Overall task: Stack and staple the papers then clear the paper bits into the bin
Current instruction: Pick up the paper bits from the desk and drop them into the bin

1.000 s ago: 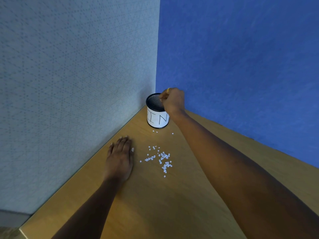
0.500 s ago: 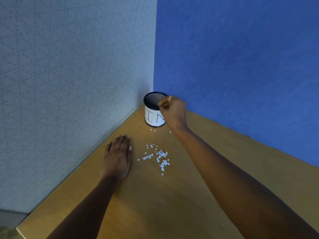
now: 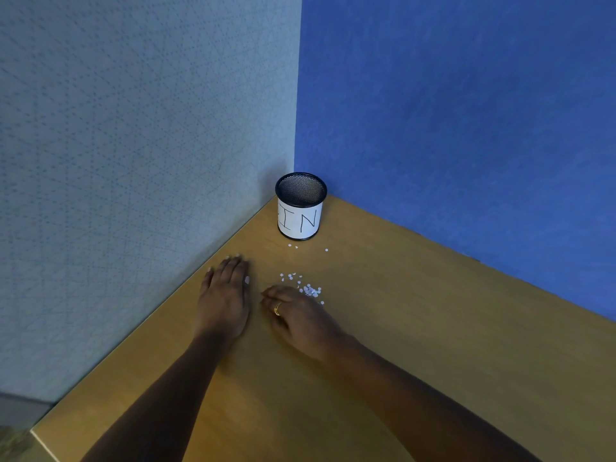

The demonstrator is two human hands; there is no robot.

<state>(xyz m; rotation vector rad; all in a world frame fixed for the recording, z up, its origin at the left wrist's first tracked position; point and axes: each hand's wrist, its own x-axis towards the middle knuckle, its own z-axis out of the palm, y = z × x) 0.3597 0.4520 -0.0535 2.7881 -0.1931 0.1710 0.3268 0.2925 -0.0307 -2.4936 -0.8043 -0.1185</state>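
Observation:
A black mesh bin (image 3: 301,206) with a white paper label stands in the desk's far corner. Small white paper bits (image 3: 305,286) lie scattered on the wooden desk in front of it, with three stray bits (image 3: 295,246) close to its base. My left hand (image 3: 225,295) rests flat, palm down, left of the bits. My right hand (image 3: 296,315), wearing a gold ring, lies on the desk at the near edge of the pile with its fingers curled toward the bits, covering some of them. I cannot see whether the fingers pinch any. No papers or stapler are in view.
A grey fabric partition (image 3: 133,161) runs along the desk's left side and a blue partition (image 3: 466,128) along the back, meeting behind the bin. The desk's near-left corner (image 3: 36,431) shows at the bottom left.
My right hand has come back from over the bin's rim down to the pile of bits. The left hand has stayed flat in place.

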